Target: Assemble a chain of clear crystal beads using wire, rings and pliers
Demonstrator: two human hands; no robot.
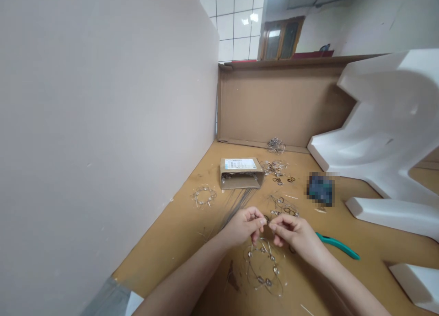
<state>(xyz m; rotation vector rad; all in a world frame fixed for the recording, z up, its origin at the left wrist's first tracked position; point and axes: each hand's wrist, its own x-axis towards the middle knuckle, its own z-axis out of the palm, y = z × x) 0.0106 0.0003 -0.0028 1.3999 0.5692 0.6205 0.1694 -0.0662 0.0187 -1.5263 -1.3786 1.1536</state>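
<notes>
A: What are the fingers doing?

B: Left hand (245, 225) and right hand (291, 231) both pinch one thin wire (268, 221) between their tips. Just below hangs a beaded wire loop (264, 265), partly strung I'd judge.

A: Beyond them?

B: Finished-looking loops (204, 195) lie far left, loose rings (276, 168) and a small carton (241, 172) ahead, teal pliers (338, 246) right, on a brown tabletop (178, 233). White partition, cardboard wall, foam blocks.
</notes>
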